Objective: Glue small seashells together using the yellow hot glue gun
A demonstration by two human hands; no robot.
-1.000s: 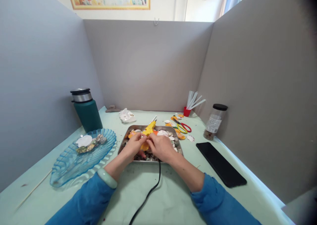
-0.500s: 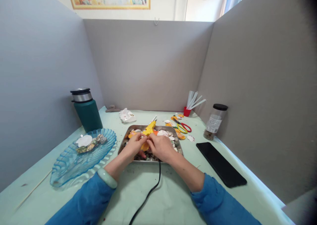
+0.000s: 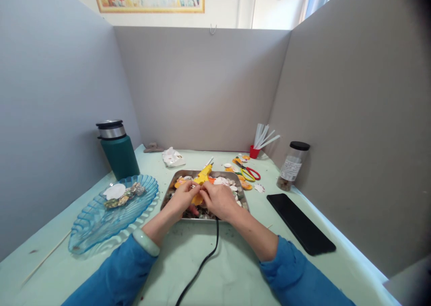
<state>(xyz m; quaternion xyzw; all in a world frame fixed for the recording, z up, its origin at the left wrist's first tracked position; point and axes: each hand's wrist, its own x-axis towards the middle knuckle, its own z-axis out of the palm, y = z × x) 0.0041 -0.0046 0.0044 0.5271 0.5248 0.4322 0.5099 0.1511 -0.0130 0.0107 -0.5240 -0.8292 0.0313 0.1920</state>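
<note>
My left hand (image 3: 183, 197) and my right hand (image 3: 218, 199) meet over a metal tray (image 3: 248, 207) of shells. Fingertips of both are pinched together; whatever lies between them is too small and covered to name. Just beyond the fingers a yellow glue gun (image 3: 203, 175) rests on the tray, its black cord (image 3: 206, 257) running toward me. Orange pieces and white shells (image 3: 222, 181) lie around it. An orange-yellow piece (image 3: 197, 200) shows beneath my fingers.
On the left are a blue shell-shaped dish (image 3: 101, 229) and a green bottle (image 3: 120, 158). Scissors (image 3: 251, 172), a red cup of glue sticks (image 3: 254, 152), a jar (image 3: 291, 169) and a black phone (image 3: 299, 223) stand or lie to the right. Grey panels (image 3: 202, 86) enclose the table.
</note>
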